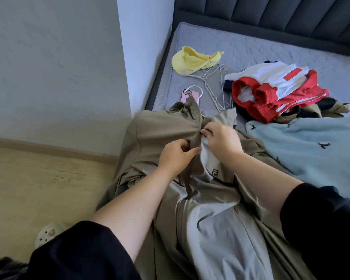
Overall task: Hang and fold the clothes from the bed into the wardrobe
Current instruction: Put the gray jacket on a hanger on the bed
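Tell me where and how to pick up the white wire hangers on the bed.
Pinch the thin white wire hangers at their middle stretch, from straight above. They lie flat and overlapped on the grey mattress, bare there, while the far end sits by the yellow cap and the near end reaches the khaki jacket.

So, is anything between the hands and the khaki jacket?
Nothing visible: the left hand and the right hand pinch the front edge of the khaki jacket. The wardrobe is out of view, so that path cannot be judged.
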Tool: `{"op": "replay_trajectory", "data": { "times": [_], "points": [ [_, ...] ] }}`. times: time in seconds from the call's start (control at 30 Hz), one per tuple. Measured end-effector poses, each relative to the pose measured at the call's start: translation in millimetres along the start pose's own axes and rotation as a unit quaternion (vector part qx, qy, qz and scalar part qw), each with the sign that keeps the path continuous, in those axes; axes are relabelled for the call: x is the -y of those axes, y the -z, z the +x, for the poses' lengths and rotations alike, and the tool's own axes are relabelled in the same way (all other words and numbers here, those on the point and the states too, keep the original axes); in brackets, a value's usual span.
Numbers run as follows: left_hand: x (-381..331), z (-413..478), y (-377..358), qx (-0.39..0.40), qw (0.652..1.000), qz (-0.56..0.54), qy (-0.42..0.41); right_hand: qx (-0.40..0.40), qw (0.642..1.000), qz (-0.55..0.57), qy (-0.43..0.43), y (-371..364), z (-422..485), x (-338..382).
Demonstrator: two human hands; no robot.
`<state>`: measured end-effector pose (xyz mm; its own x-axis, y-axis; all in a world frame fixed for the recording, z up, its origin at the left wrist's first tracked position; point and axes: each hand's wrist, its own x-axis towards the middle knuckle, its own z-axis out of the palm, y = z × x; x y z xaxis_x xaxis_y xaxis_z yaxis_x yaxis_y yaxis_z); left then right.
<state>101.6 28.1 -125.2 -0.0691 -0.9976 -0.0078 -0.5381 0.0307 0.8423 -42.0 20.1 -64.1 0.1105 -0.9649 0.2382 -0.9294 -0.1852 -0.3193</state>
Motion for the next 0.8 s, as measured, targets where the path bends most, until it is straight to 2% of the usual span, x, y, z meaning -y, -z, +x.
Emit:
{"op": "replay_trajectory", "data": {
  "times": [0.1, 0.2, 0.37, 0.47, 0.57, 0.67, 0.8],
  "points": [
    [-7.2, 7.9, 4.4, 0.008, 0.999, 0.037, -0.014, -0.016, 1.0, -0.017, 0.016, -0.6, -1.4, 2.9],
    [-4.9, 7.6, 9.3, 0.049, 0.997, 0.054, -0.026, -0.041, 0.998, -0.051, 0.005, -2.2, 0.7, 2.7],
    [20.9, -14.0, 6.9, 0.102, 0.983, 0.149, -0.007, -0.101, 0.986, -0.002, -0.131, 15.5, 26.3, -7.8],
    [36.0, -21.1, 6.2, 0.114, 0.982, 0.149, 0.036, -0.078, 0.993, -0.03, -0.083, 10.5, 29.4, 2.9],
    [41.5, -25.5, 8.4, 0.123, 0.979, 0.157, 0.042, -0.081, 0.994, -0.035, -0.058, -0.7, 25.2, 9.5],
    [45.2, -29.2, 7.7, 0.136, 0.977, 0.157, 0.048, -0.082, 0.992, -0.009, -0.093, -8.5, 21.2, 4.2],
    [59.5, -31.9, 4.0, 0.167, 0.976, 0.116, 0.076, -0.05, 0.98, 0.102, -0.164, -23.5, 17.7, -1.4]
  ]
}}
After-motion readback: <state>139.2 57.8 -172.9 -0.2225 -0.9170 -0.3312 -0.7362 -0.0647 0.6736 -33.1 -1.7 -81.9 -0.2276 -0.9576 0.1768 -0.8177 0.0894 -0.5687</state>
